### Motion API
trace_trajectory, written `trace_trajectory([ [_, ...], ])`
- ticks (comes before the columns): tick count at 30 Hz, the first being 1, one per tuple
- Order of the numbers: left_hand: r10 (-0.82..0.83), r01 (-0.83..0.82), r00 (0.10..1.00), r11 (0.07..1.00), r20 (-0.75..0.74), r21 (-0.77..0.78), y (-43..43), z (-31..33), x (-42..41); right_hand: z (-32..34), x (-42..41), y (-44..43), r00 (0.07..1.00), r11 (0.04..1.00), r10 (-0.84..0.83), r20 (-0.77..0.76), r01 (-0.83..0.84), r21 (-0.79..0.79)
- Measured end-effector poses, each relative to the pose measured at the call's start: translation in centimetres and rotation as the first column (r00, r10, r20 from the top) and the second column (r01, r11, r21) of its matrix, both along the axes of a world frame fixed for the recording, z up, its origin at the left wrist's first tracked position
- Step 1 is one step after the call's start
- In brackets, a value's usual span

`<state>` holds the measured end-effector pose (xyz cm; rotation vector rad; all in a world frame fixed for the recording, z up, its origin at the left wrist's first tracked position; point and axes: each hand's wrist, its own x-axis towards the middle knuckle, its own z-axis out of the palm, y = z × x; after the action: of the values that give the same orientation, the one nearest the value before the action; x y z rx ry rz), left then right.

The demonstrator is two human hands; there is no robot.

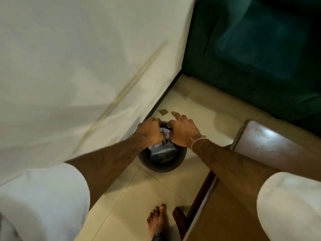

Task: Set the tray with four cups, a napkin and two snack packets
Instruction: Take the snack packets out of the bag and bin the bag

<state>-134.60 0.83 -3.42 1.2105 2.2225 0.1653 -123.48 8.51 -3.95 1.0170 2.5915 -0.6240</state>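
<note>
Both hands hover over a dark round bin (pixel 163 166) on the floor by the wall. My left hand (pixel 150 132) and my right hand (pixel 184 131) are closed together on a crumpled white and blue wrapper (pixel 165 133) above the bin's mouth. The right index finger sticks out forward. A shiny dark packet or liner (pixel 162 152) shows inside the bin below the hands. No tray, cups or napkin are in view.
A cream wall (pixel 78 66) fills the left. A dark green sofa (pixel 260 49) stands at the back right. A brown wooden table (pixel 260 141) edges in from the right. My bare foot (pixel 158 220) rests on the tiled floor (pixel 139 192).
</note>
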Motion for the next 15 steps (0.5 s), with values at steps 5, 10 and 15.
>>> trace_trajectory([
  [5, 0.018, -0.014, 0.999, 0.992, -0.029, 0.128, 0.9, 11.2, -0.3, 12.6, 1.0, 1.2, 0.986, 0.994, -0.080, -0.146, 0.090, 0.061],
  [10, 0.071, -0.045, 0.995, 0.951, -0.074, 0.305, 2.0, 23.9, 2.4, 25.1, 3.5, 2.3, 0.953, 0.980, -0.094, -0.289, 0.140, 0.144],
  [15, 0.073, -0.028, 0.994, 0.890, -0.081, 0.455, 3.3, 35.5, 6.1, 37.5, 8.0, 3.7, 0.890, 0.948, -0.126, -0.439, 0.238, 0.210],
])
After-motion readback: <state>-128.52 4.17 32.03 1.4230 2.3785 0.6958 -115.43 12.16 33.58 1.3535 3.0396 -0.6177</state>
